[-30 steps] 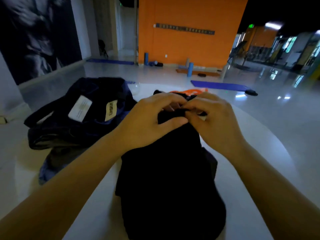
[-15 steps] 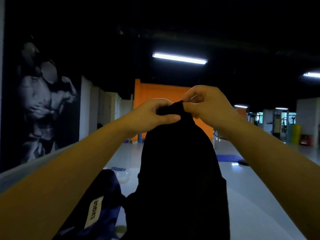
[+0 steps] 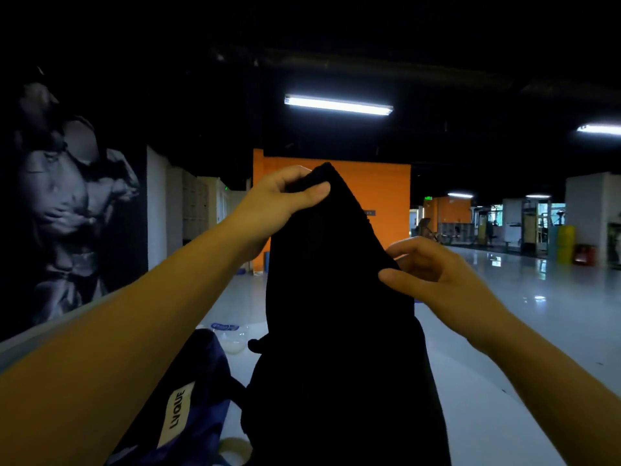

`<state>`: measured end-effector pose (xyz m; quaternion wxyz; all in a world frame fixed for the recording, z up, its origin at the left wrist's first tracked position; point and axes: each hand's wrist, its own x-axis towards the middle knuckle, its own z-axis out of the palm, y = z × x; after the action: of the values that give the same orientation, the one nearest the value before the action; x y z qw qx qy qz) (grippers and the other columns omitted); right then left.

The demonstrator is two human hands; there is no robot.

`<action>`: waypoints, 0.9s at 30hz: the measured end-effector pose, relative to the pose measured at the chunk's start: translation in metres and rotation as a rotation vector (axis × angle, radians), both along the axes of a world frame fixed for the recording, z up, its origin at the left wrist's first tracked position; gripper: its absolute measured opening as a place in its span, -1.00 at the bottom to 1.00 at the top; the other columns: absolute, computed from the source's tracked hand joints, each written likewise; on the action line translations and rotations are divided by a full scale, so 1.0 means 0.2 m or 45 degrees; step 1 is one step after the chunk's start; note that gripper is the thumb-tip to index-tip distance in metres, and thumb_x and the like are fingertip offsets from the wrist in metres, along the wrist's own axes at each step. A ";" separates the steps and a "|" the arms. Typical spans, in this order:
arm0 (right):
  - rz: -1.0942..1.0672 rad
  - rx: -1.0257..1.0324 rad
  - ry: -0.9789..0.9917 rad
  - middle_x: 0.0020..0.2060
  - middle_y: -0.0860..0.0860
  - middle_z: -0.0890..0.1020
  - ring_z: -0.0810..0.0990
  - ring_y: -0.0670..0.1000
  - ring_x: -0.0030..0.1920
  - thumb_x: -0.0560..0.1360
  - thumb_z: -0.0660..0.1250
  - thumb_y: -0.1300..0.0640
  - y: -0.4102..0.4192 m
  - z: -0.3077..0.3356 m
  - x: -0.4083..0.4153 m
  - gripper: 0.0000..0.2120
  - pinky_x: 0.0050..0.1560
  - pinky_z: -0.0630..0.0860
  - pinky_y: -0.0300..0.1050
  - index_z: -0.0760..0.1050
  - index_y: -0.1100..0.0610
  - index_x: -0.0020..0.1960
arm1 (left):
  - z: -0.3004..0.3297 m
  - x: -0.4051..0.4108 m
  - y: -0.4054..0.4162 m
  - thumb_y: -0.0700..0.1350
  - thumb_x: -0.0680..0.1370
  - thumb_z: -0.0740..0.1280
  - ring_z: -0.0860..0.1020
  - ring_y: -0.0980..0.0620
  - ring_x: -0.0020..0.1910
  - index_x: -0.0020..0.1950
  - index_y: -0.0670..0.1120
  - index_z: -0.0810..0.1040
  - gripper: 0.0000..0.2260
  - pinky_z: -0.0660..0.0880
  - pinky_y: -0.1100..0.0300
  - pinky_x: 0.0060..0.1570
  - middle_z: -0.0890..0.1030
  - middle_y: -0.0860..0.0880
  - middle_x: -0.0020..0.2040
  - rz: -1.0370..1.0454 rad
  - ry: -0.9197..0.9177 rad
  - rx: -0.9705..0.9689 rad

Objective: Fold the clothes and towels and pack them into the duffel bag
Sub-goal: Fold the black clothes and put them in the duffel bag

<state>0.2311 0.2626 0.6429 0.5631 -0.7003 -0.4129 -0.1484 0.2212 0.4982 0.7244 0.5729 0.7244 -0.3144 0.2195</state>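
High above the worktop [image 3: 487, 415], the left hand [image 3: 275, 203] pinches the black garment's [image 3: 336, 331] top corner; lower right, the right hand [image 3: 433, 277] pinches its edge between thumb and fingers [image 3: 406, 253]. Beside it lies the navy duffel bag [image 3: 188, 398].

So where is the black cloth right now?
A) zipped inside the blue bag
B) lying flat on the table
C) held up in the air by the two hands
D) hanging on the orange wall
C: the left hand grips the top corner of the black cloth and the right hand pinches its right edge lower down, so it hangs in front of the camera, with the blue bag down to its left.
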 end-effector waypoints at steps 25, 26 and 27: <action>-0.689 -0.348 -0.331 -0.25 -0.12 0.59 0.54 -0.19 -0.17 0.50 0.37 0.11 0.21 -0.22 -0.16 -0.88 -0.13 0.43 -0.44 0.50 -0.07 -0.01 | 0.00 -0.01 0.02 -0.15 0.51 0.40 0.63 0.12 -0.20 -0.15 -0.03 0.59 -0.94 0.53 0.30 -0.22 0.63 0.02 -0.18 0.348 -0.243 -0.221; -0.671 -0.421 -0.241 -0.24 -0.11 0.59 0.55 -0.20 -0.19 0.50 0.37 0.13 0.18 -0.21 -0.14 -0.89 -0.10 0.48 -0.38 0.51 -0.04 -0.02 | -0.01 -0.01 0.04 -0.16 0.51 0.41 0.62 0.12 -0.19 -0.15 -0.02 0.59 -0.94 0.53 0.29 -0.20 0.63 0.02 -0.18 0.368 -0.271 -0.185; -0.668 -0.515 -0.151 -0.22 -0.10 0.60 0.57 -0.19 -0.20 0.50 0.36 0.13 0.13 -0.19 -0.12 -0.91 -0.07 0.52 -0.28 0.52 -0.02 -0.02 | -0.01 -0.01 0.08 -0.16 0.51 0.40 0.62 0.12 -0.18 -0.14 -0.01 0.59 -0.93 0.54 0.28 -0.17 0.62 0.02 -0.17 0.379 -0.296 -0.143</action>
<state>0.2068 0.2896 0.6046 0.3302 -0.8704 -0.2719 -0.2438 0.2183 0.5140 0.7222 0.5334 0.6998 -0.2550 0.4010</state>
